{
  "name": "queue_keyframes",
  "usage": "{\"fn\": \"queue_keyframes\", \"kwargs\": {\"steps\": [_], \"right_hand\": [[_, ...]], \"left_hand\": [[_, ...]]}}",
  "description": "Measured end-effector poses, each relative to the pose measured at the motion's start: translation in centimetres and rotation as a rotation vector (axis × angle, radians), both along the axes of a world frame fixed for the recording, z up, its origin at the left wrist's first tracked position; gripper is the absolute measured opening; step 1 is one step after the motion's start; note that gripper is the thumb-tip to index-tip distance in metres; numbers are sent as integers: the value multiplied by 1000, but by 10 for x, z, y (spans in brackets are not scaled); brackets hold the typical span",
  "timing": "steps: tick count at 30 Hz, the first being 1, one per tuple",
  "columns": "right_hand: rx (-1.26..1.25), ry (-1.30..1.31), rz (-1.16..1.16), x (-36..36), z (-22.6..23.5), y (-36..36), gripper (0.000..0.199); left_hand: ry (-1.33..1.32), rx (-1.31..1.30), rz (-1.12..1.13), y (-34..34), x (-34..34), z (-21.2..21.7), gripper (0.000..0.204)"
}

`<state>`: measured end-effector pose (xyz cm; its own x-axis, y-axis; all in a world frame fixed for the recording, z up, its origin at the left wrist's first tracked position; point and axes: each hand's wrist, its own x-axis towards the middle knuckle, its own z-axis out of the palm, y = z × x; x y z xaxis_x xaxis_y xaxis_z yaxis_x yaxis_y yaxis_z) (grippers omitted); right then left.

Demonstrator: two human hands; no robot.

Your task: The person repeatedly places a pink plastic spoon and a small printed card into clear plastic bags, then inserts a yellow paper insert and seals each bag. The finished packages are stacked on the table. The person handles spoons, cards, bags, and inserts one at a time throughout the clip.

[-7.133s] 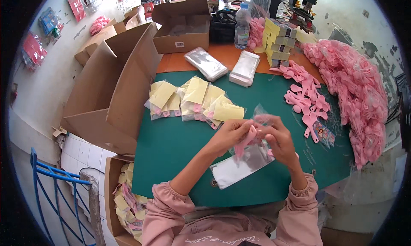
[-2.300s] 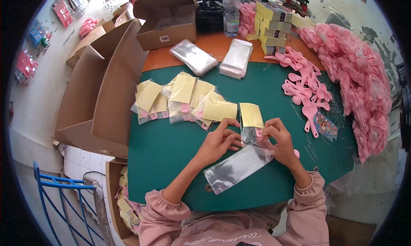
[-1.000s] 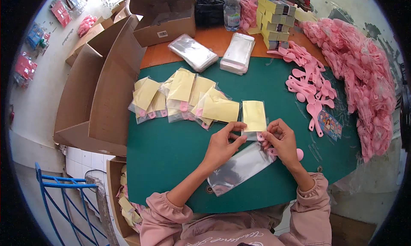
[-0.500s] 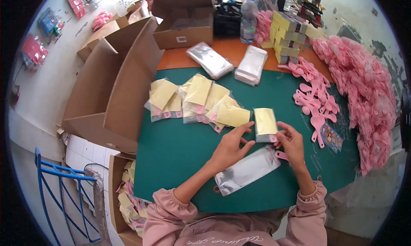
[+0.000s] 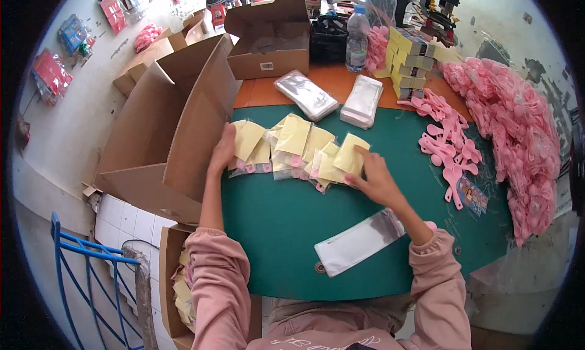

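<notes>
at the surface's left edge: big open carton (image 5: 198,127) just beside it, second carton (image 5: 166,277) lower down with yellow and pink packets inside. your left hand (image 5: 224,150) is at the left end of the packet row (image 5: 291,135); fingers close together, can't tell if they pinch anything. row runs across the far-left half of the surface, yellow cards in clear sleeves, pink tips showing. two clear-sleeve stacks (image 5: 306,95) sit by the far edge. clear sleeve (image 5: 359,243) lies flat toward the near edge. rightmost packet (image 5: 352,154) overlaps the row's right end; your right hand (image 5: 379,180) touches it, thumb and forefinger apart at its right side, can't tell if they grip. block stack (image 5: 412,67) at far-right corner, loose pink spoons (image 5: 451,144) and bagged spoons (image 5: 513,149) along the right edge.
</notes>
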<state>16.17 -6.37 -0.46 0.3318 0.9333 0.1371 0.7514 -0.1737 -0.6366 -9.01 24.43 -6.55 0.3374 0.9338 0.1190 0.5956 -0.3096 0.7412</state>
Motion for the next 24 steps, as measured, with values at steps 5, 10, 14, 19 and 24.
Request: {"fn": "queue_keyframes", "kwargs": {"steps": [5,10,14,19,24], "right_hand": [[-45,12,-5,-18,-6,25,70],[60,289,-27,-26,-8,43,75],[-10,304,-28,-26,-3,51,74],[-52,417,34,-28,0,57,70],[-7,469,133,-34,-1,52,68]], "left_hand": [[518,91,-112,-51,41,31,61],[-6,-133,-420,-83,55,43,57],[-730,-952,-475,-113,59,84,62],[-619,-883,-376,-137,66,100,66],[-753,-804,-441,-144,51,70,63]]}}
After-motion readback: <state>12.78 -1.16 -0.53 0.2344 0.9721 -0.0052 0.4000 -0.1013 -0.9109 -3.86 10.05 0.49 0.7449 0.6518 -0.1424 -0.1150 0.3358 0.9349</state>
